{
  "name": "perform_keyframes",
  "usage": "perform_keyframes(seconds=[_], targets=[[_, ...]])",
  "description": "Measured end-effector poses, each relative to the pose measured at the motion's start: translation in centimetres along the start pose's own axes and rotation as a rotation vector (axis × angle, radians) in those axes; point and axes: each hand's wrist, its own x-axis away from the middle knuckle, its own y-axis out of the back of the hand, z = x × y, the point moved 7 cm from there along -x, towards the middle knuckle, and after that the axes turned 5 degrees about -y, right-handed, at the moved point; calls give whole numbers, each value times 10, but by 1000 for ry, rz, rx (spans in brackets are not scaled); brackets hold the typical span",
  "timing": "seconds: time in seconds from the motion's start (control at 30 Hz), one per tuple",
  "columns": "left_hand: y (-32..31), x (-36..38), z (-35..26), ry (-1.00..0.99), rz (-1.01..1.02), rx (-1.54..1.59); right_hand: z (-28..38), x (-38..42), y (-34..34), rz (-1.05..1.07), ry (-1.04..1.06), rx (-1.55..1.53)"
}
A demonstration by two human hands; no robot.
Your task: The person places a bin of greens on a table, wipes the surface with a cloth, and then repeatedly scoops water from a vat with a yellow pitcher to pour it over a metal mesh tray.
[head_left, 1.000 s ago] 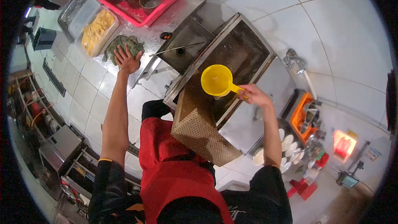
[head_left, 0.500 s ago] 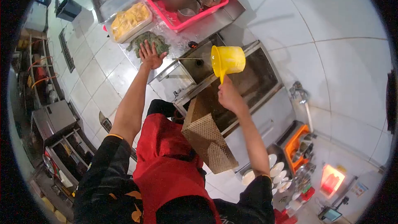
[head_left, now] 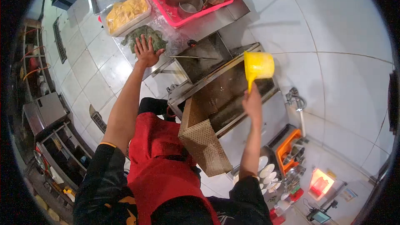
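Note:
My left hand (head_left: 146,52) lies with fingers spread on a crumpled grey-green cloth (head_left: 153,34) at the edge of a wet metal counter (head_left: 179,33). My right hand (head_left: 252,102) is closed round the handle of a yellow water dipper (head_left: 262,65). The dipper is tipped on its side over the far end of a long metal trough (head_left: 225,87) with a dark, dirty inside. I cannot see into the dipper. Beside my apron, a perforated metal basket or panel (head_left: 205,148) leans at the trough's near side.
A pink tray (head_left: 178,24) of metal cups and a clear tub (head_left: 125,29) of yellow food stand on the counter. A wall tap (head_left: 295,98) is at the right. White dishes (head_left: 266,171) and an orange rack (head_left: 287,152) stand below it.
My right hand has carried the yellow dipper to the right, toward the trough's far end. My left hand stays on the cloth. The whole view has shifted slightly.

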Motion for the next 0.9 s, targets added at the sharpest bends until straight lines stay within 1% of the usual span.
perform_keyframes(seconds=[0.03,0.1,0.13,0.17,0.23,0.27,0.33,0.37,0.43,0.47,0.5,0.57,0.6,0.63,0.67,0.7,0.73,0.77,0.83,0.87,0.9], targets=[[0,-2,-1,-6,4,1,-33,-9,-7,-29,40,84],[-2,-6,-2,4,-9,-2,-77,-39,-31,134,-87,125],[-6,-7,0,-16,-72,-13,-95,-55,-48,208,-130,166],[-7,-6,-2,-21,-68,-12,-115,-71,-68,209,-137,167],[-7,-3,-6,9,16,-25,-167,-90,-123,499,-274,332],[-6,-4,-7,8,22,-10,-173,-97,-128,499,-276,328],[-5,-6,-12,4,14,-13,-192,-103,-135,507,-313,491],[-6,-7,-15,1,1,-14,-206,-111,-134,512,-316,489],[-4,-14,-19,-1,4,-17,-239,-121,-132,643,-311,637],[-4,-17,-20,-2,1,-17,-232,-120,-119,656,-303,561],[-4,-17,-19,-4,6,-20,-235,-119,-124,661,-306,559],[-4,-16,-15,-4,-2,-13,-224,-111,-148,818,-107,517],[-6,-13,-12,-6,3,-16,-283,-93,-196,823,-110,514],[-9,-8,-8,-4,8,-16,-339,-92,-241,781,-147,651],[-10,-9,-7,-5,3,-10,-371,-95,-297,724,-185,791],[-10,-11,-7,-10,-2,-8,-343,-79,-293,723,-97,611],[-10,-12,-6,-6,-5,-13,-285,-59,-277,716,-8,432],[-11,-12,-5,-2,-8,-18,-178,-37,-226,895,-23,617],[-11,-8,-1,-8,-11,-12,-241,-31,-283,700,49,428],[-12,-7,2,-10,-8,-10,-223,-30,-258,694,45,429],[-15,-8,3,-15,-13,-7,-185,-23,-214,798,26,346]])
